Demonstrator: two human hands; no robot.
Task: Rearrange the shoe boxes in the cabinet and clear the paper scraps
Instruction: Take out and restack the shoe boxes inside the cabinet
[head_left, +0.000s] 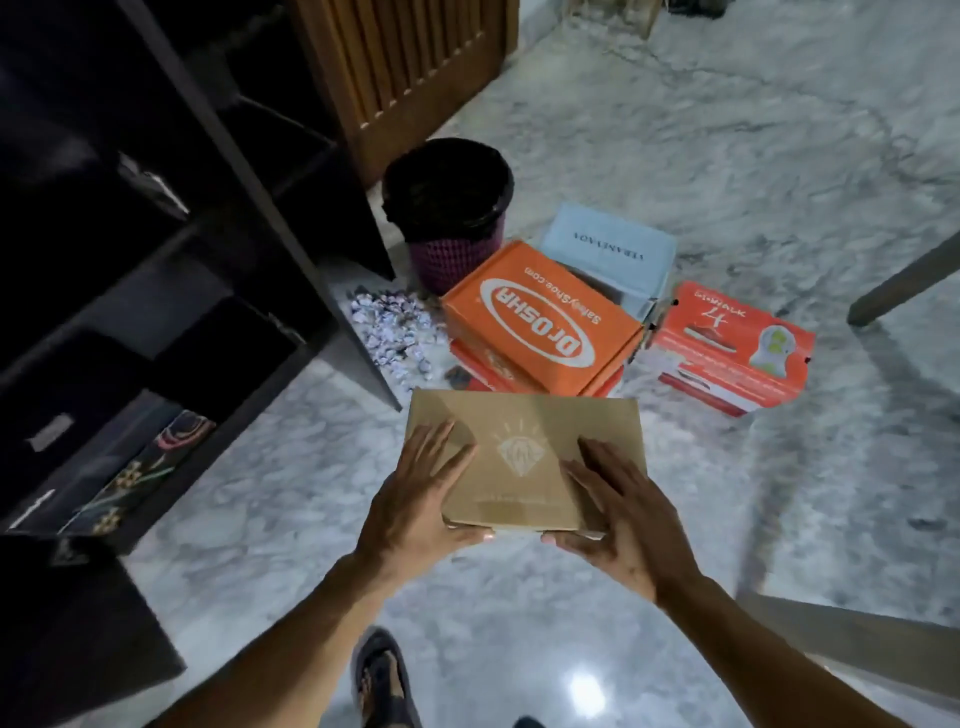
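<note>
- A person's two bare hands hold a flat brown shoe box (524, 447) above a marbled grey floor (753, 156), in the middle of the view.
- The left hand (415, 499) lies on the lid's near left corner with its fingers spread. Its thumb is tucked under the near edge, so the grip pinches the box.
- The right hand (618, 514) mirrors it on the near right corner, with fingers spread on top and thumb beneath.
- A dark cabinet (218, 156) with open shelves stands to the left.
- A pile of small paper scraps (389, 327) lies on the floor at the cabinet's foot.
- Beyond the held box, an orange shoe box (540, 327) sits stacked on another box.
- A pale blue box (608, 249) is behind the orange one, and a red box (727, 353) lies to the right.
- A bin lined with a black bag (447, 208) stands just behind the scraps.
</note>
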